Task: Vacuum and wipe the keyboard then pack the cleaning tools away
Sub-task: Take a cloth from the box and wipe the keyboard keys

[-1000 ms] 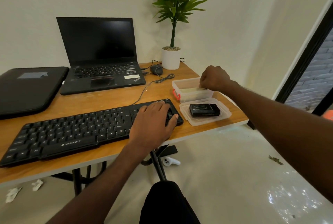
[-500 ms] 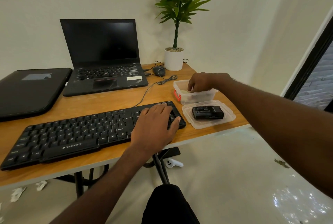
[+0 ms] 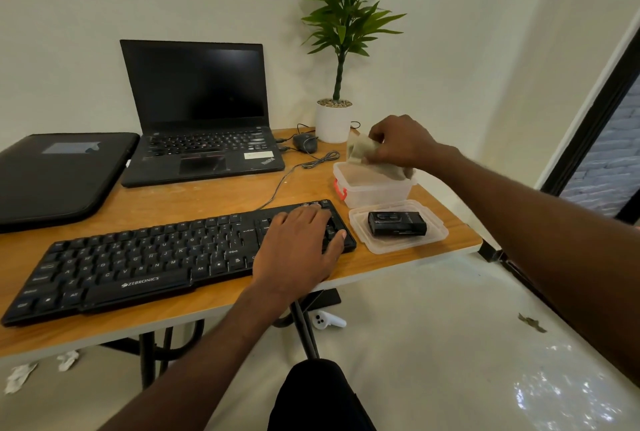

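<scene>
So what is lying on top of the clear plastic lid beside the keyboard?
A small black box-shaped device lies on the clear plastic lid, well inside its rim. The lid surface under the device is covered, so anything beneath it cannot be seen.

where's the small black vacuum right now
In the head view, the small black box-shaped vacuum lies on the clear plastic lid at the desk's right end, just right of the black keyboard and in front of the clear plastic container.
</scene>
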Available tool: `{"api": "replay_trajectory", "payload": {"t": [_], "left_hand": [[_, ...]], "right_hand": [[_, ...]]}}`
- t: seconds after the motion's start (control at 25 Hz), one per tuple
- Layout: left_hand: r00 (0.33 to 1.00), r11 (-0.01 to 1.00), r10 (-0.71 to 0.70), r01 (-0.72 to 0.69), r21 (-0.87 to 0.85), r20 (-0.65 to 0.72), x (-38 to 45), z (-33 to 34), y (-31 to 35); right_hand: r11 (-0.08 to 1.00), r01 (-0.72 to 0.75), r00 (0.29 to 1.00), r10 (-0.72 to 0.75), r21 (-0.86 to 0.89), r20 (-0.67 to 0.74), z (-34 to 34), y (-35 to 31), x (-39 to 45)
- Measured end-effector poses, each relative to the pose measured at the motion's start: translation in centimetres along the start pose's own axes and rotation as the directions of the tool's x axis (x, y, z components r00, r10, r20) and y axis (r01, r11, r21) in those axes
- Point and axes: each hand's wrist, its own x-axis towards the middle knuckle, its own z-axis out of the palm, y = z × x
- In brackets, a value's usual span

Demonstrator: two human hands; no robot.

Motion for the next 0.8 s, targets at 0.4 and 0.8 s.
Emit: {"api": "replay_trajectory", "payload": {"t": [0.4,0.8], "left_hand": [[0.966,0.996,-0.025,0.003,-0.086,-0.257,-2.3,-2.5,-1.2],[0.825,0.933,-0.36,0.308,-0.188,-0.436,-15.6,-13.1,-20.3]], "right_hand": [[0.24,-0.128,0.966,0.252,0.962,0.066,1.4,-12.0,-8.2],[0.137,-0.242,0.969,0.08,0.96,0.233,7.6,-25.7,-9.5]]}}
